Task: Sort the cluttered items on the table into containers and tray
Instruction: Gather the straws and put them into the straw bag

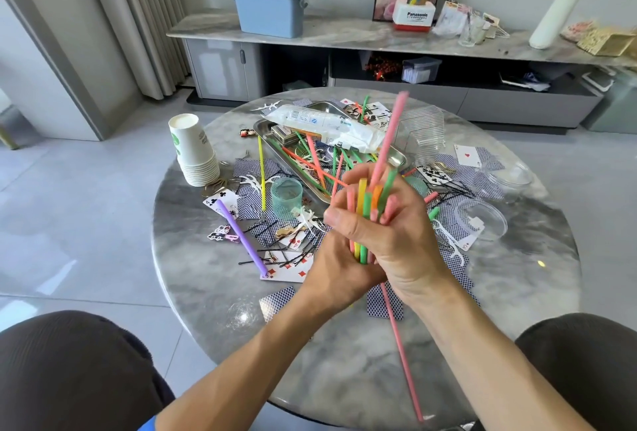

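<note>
Now both hands, left [339,268] and right [389,234], grip the straws [370,196]; better to level their ends before moving them.

The word "Panasonic" is printed in black on the white and red cardboard box [413,16] that stands on the long grey marble shelf [344,39] at the back. Smaller print sits under it, too small to read.

On the round grey marble table [344,361] lie playing cards. A white card with black clubs [218,199] near the stack of white paper cups [193,149] shows a "4". A white card with red diamonds [293,270] near the hands shows a "5". A white card with one red heart [467,156] lies on the right side.

The clear plastic bag [324,125] on the shiny metal tray [263,129] has blue print, too small to read.
</note>
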Action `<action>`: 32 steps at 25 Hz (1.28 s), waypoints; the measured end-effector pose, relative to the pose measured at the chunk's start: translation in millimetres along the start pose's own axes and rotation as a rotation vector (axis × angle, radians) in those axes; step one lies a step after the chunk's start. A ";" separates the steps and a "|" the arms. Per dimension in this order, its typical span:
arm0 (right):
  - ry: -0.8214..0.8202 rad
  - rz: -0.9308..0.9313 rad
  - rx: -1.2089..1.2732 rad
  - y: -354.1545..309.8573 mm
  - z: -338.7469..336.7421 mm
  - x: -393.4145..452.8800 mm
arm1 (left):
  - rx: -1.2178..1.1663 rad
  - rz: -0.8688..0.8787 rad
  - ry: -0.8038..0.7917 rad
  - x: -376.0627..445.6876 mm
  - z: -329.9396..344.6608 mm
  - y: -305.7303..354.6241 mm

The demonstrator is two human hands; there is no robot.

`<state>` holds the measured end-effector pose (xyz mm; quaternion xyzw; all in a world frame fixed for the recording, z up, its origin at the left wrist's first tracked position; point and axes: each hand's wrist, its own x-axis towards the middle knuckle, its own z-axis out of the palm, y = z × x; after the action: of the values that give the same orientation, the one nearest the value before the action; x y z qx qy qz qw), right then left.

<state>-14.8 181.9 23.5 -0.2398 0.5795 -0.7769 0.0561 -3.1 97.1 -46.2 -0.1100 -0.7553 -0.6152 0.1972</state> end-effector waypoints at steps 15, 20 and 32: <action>0.117 0.054 -0.083 15.4 0.7 -3.6 | 0.066 0.021 0.041 -7.6 6.7 -18.7; 0.217 0.176 -0.143 24.5 6.9 -12.5 | -0.073 -0.101 -0.005 -19.6 6.5 -21.8; 0.236 0.211 0.036 51.2 2.1 -19.5 | 0.058 -0.314 -0.155 -38.6 -1.7 -44.2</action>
<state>-6.5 170.7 -29.6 -0.0836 0.5901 -0.7997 0.0731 13.7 88.7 -101.9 -0.0321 -0.7936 -0.6061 0.0427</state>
